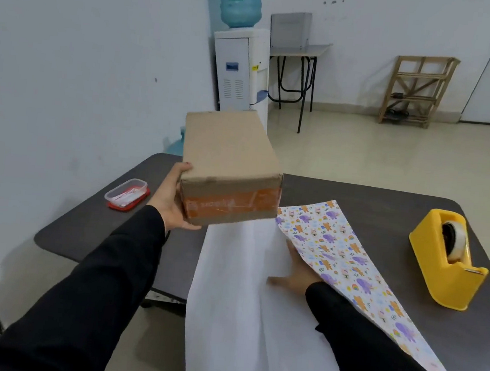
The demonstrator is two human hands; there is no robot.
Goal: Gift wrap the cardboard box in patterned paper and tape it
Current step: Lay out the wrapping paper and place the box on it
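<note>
Even, soft indoor light, fairly bright, no hard shadows; faint shade under the table (385,205) edge. Wide-angle bend w/ straight lines curving toward the frame edges. Slight overall softness, sleeves (84,289) smeared at bottom corners. White paper (233,289) back near blown out, low detail

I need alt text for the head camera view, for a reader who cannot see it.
A person's left hand holds a cardboard box above a dark table, while the right hand presses flat on patterned wrapping paper, white side up. A yellow tape dispenser stands at right.
</note>
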